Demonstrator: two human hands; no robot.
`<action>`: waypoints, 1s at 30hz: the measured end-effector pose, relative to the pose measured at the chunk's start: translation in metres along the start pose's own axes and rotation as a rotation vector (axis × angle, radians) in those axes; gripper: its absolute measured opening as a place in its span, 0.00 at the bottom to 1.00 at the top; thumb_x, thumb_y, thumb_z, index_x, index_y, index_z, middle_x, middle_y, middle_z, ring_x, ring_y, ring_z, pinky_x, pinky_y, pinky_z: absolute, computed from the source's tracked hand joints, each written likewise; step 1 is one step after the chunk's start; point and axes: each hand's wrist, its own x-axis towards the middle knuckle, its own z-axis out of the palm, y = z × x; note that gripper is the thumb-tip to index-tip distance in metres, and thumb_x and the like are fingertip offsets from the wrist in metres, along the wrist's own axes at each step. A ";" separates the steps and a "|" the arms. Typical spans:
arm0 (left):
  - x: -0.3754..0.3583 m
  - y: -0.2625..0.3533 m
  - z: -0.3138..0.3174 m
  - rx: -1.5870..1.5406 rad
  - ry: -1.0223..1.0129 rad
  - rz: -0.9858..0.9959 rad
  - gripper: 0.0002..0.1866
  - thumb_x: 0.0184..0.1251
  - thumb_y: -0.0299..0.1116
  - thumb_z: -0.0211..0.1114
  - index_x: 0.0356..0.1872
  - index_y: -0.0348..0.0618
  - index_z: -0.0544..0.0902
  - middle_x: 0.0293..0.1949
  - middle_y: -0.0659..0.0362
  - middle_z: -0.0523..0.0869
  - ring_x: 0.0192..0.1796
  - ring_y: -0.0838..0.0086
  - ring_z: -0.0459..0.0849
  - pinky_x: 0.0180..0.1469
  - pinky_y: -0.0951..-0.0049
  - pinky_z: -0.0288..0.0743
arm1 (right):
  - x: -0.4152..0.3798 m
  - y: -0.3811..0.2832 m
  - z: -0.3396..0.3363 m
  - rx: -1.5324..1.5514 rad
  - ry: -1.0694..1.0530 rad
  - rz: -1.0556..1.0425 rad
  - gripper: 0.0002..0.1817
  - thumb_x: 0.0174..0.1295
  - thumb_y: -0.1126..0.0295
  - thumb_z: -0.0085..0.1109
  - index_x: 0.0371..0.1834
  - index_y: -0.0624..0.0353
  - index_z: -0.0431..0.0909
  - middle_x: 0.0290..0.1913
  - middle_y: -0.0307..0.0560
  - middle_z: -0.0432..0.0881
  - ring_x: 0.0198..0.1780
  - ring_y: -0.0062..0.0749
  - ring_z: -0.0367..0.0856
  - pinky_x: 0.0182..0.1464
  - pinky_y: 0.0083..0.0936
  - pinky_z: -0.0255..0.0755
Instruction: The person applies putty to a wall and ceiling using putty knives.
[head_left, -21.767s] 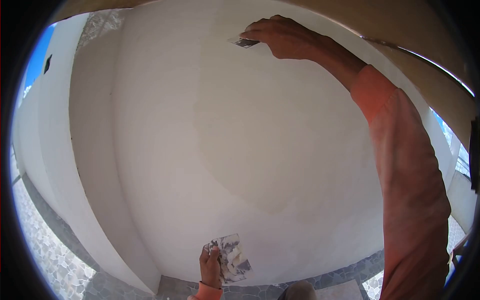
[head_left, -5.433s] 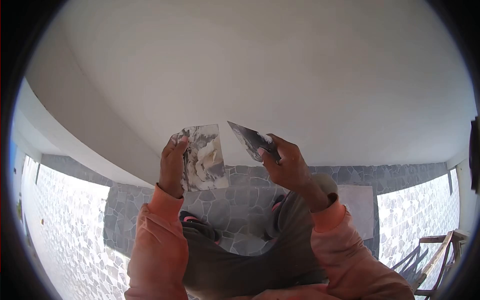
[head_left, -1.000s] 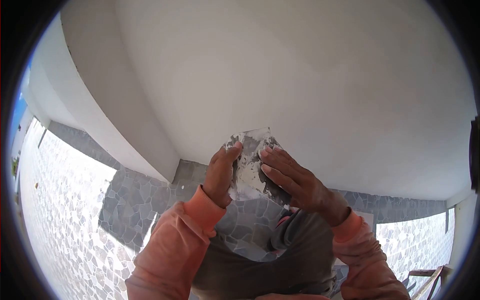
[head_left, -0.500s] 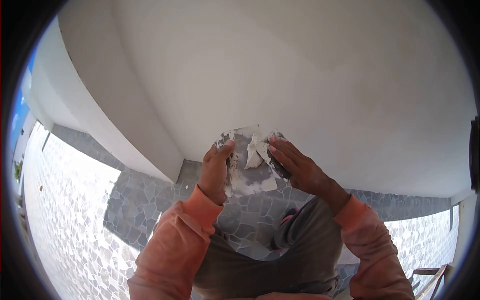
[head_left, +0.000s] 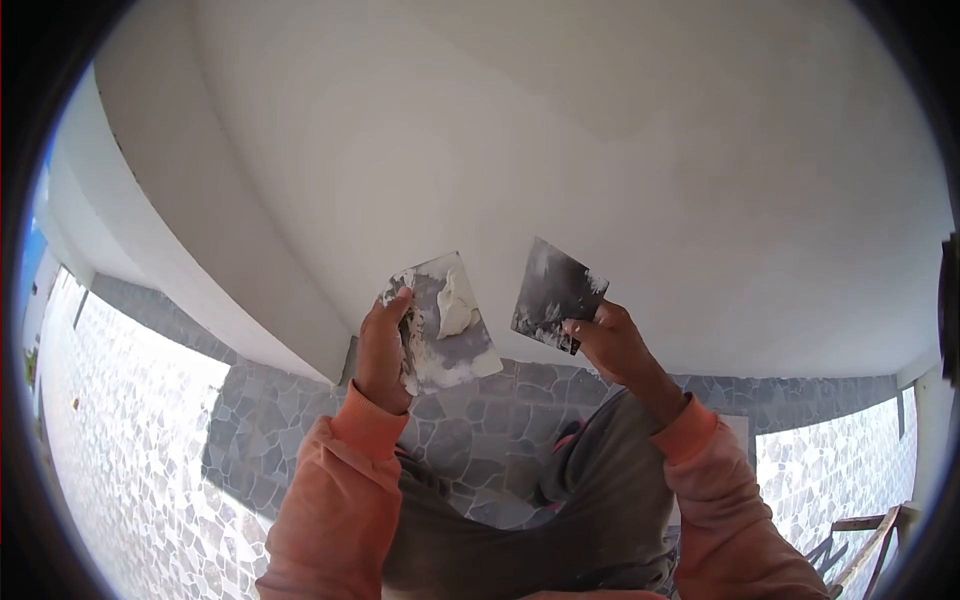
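My left hand (head_left: 383, 345) is closed on the left edge of a flat metal putty blade (head_left: 432, 360), its thumb on the upper face. A lump of white putty (head_left: 454, 308) sits on that blade, and dried smears coat its edges. To the right, my right hand (head_left: 615, 345) grips a second, dark putty blade (head_left: 555, 290) by its lower right corner, thumb on top. White residue marks its lower edge and right corner. The two blades are apart, both held in front of the pale wall.
A smooth white wall (head_left: 660, 200) fills the upper view, with a damp-looking darker patch at upper right. A white ledge (head_left: 190, 200) curves down the left. Below lies grey stone paving (head_left: 450, 440), sunlit at both sides. A wooden frame (head_left: 870, 540) stands at lower right.
The right blade has come off the left one and turned its broad face to view. My left hand has shifted left with its blade; the putty lump stays on it.
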 end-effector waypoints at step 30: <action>0.005 -0.007 -0.009 0.019 -0.140 -0.008 0.22 0.75 0.36 0.48 0.62 0.29 0.71 0.53 0.44 0.84 0.51 0.55 0.87 0.55 0.56 0.84 | 0.007 0.006 0.006 0.490 0.019 0.047 0.12 0.69 0.70 0.63 0.27 0.59 0.75 0.34 0.32 0.80 0.38 0.12 0.73 0.37 0.18 0.65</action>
